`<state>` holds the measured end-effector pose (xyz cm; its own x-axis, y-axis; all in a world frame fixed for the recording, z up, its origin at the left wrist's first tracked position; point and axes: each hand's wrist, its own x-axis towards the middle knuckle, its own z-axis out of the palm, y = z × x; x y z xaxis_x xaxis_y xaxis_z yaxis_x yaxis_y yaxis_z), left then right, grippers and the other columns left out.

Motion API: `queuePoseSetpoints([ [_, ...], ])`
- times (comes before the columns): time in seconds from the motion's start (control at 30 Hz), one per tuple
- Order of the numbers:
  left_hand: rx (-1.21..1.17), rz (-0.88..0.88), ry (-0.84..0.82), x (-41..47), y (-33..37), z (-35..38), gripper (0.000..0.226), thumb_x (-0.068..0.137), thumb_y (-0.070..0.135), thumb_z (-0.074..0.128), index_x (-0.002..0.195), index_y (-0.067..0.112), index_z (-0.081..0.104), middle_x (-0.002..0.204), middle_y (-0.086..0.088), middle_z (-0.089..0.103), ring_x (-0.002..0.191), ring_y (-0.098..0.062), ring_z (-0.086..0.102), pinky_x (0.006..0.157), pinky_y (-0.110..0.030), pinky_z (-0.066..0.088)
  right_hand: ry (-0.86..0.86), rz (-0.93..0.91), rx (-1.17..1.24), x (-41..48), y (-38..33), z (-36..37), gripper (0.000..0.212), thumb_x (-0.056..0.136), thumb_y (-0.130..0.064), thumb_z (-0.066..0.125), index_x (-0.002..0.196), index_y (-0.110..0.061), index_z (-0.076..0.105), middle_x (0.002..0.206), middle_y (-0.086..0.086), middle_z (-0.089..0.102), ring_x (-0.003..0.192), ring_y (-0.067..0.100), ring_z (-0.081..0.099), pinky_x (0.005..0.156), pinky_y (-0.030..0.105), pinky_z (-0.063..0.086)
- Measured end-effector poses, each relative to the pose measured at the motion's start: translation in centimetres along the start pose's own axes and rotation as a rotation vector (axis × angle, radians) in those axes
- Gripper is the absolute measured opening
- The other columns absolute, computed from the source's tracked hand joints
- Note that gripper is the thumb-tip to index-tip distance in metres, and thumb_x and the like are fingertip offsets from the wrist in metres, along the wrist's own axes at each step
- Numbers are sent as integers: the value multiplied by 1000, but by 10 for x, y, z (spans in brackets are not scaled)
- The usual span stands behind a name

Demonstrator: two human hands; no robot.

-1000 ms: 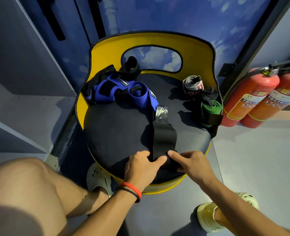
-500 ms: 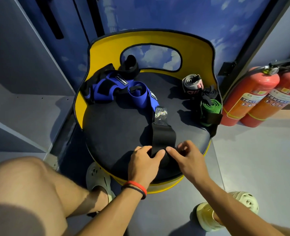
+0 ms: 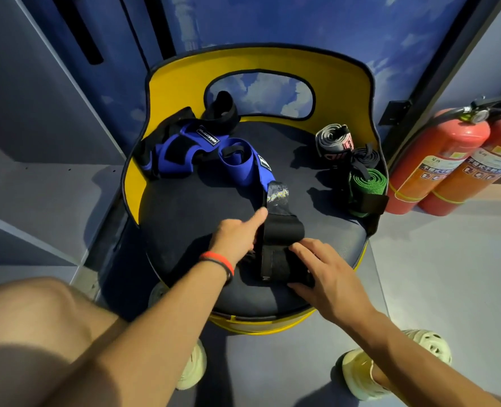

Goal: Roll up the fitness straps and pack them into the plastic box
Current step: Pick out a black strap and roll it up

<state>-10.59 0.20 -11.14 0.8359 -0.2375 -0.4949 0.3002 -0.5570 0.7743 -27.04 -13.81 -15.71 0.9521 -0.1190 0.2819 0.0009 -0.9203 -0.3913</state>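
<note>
A long strap lies across the black seat of a yellow chair. Its far part is blue, then comes a grey patterned patch, and its near end is black. That near end is partly rolled into a black roll. My right hand grips this roll between thumb and fingers. My left hand holds the strap's left edge, index finger stretched along it. Rolled straps sit at the seat's right: grey-pink, black and green. No plastic box is in view.
A loose black strap lies by the yellow backrest. Two red fire extinguishers stand on the floor to the right. Grey shelving is on the left. My knee and pale shoes are below the seat.
Both hands have moved away from me up the seat, and the black end has been rolled further. My left index finger now points forward along the strap.
</note>
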Motion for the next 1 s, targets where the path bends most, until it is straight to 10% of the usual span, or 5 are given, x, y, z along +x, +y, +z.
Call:
queuePoseSetpoints([
  [0.2,-155,-76,-143,35,23,19,55,68,49,82,96,3,71,103,-17,76,98,-33,73,93,-48,58,-138,-2,53,7,11,-13,71,73,-40,86,134,-24,55,129,-6,57,108,23,58,86,40,57],
  [0.47,-10,104,-80,51,31,33,36,87,8,73,57,17,55,55,8,49,64,-18,47,65,-26,40,-244,87,225,7,23,-25,67,78,-53,80,137,-29,57,119,-12,54,107,9,54,91,26,51],
  [0.63,15,183,28,51,18,34,26,88,17,77,113,8,75,96,2,68,94,-18,63,83,-25,46,-289,182,366,17,30,-21,64,79,-50,83,135,-29,61,118,-10,50,107,2,51,90,9,41],
  [0.83,-12,185,93,55,15,29,8,83,8,64,78,9,71,73,1,66,72,-22,61,76,-48,62,-286,211,414,21,29,-18,64,86,-56,72,143,-32,53,114,-18,51,110,-5,50,89,6,39],
  [1.0,28,251,94,70,31,9,52,94,0,59,141,23,55,133,-1,54,113,-17,56,101,-35,50,-266,235,409,19,27,-20,60,87,-59,67,141,-38,51,112,-20,52,109,-2,51,88,13,45],
])
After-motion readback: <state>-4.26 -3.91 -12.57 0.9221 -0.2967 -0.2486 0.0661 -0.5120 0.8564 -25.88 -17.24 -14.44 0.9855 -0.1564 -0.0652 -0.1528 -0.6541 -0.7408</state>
